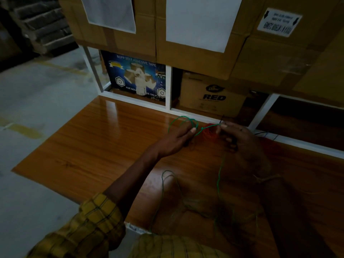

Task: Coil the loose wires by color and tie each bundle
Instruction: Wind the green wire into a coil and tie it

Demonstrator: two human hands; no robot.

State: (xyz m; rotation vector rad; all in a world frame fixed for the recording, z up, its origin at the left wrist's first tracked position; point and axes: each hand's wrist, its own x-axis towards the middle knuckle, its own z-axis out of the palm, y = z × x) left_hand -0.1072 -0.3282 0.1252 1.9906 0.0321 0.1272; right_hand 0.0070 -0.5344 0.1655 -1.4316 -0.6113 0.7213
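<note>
Left hand point(183, 135) & right hand point(235, 135) are pinching thin green springy wire point(218, 181); light, kink-prone, grip near loop.

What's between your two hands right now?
Head view: a short stretch of green wire spans from left hand to right hand, with the red wire bundle on the table behind.

I'm looking into what reads as a warehouse or stockroom. Large taped cardboard cartons point(195, 58) with white labels are stacked at the far side on a white metal rack point(168, 86). Under them sits a blue box printed "BOPP SELF ADHESIVE TAPE" point(135, 77). At left is bare concrete floor point(37, 101) with worn yellow markings. Near me is a glossy wood-grain table point(96, 146).
</note>
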